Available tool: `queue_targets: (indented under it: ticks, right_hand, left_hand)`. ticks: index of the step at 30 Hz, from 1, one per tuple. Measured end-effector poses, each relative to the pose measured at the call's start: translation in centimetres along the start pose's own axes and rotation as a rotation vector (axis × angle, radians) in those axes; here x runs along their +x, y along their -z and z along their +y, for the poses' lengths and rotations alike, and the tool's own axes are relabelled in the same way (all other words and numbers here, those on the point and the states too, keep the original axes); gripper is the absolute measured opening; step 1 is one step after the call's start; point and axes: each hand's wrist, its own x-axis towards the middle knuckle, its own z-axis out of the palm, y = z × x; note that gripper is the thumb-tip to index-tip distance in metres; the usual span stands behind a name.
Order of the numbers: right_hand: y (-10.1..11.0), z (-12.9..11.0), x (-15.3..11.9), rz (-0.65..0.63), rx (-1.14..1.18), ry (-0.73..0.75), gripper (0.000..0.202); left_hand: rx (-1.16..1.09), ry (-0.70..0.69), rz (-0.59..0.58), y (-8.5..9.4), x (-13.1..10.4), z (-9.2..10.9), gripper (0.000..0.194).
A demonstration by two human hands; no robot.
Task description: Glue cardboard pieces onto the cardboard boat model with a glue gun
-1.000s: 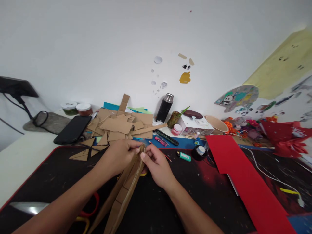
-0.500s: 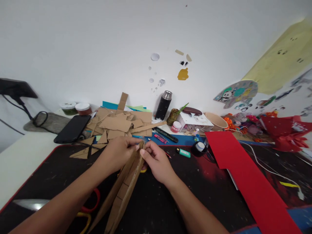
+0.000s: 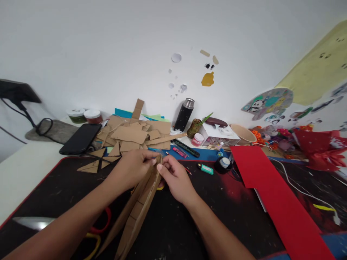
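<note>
A long folded cardboard piece stands on edge over the black mat, its two strips meeting at the far tip and spreading towards me. At that tip my left hand pinches the cardboard from the left. My right hand grips the same end from the right, thumb on its outer edge. A bit of clear material shows between the fingertips, too small to make out. Beneath my left forearm lie scissors with red and yellow handles, partly hidden.
Cardboard scraps lie piled behind my hands, beside a black phone. A black flask, a cutter and a green lighter are farther right. Red sheets cover part of the mat.
The view has shifted slightly, so the wall and table items sit a little differently. Both hands keep their hold on the cardboard's tip, with hardly any movement.
</note>
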Motion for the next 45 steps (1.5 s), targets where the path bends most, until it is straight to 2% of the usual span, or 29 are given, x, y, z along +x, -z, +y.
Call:
queue_targets:
  ticks: [12, 21, 30, 45]
  right_hand:
    - [-0.02, -0.20, -0.06, 0.007, -0.003, -0.010, 0.041]
    - [-0.14, 0.28, -0.04, 0.010, 0.023, -0.008, 0.041]
    - [-0.07, 0.23, -0.01, 0.009, 0.003, -0.013, 0.040]
    - [0.02, -0.48, -0.17, 0.003, -0.019, 0.005, 0.038]
  left_hand:
    - [0.000, -0.002, 0.020, -0.04, -0.08, 0.23, 0.038]
    - [0.006, -0.034, -0.036, 0.20, -0.24, 0.39, 0.034]
    - [0.028, -0.032, -0.039, 0.14, -0.25, 0.63, 0.035]
    - [0.027, -0.025, 0.013, 0.04, -0.10, 0.35, 0.039]
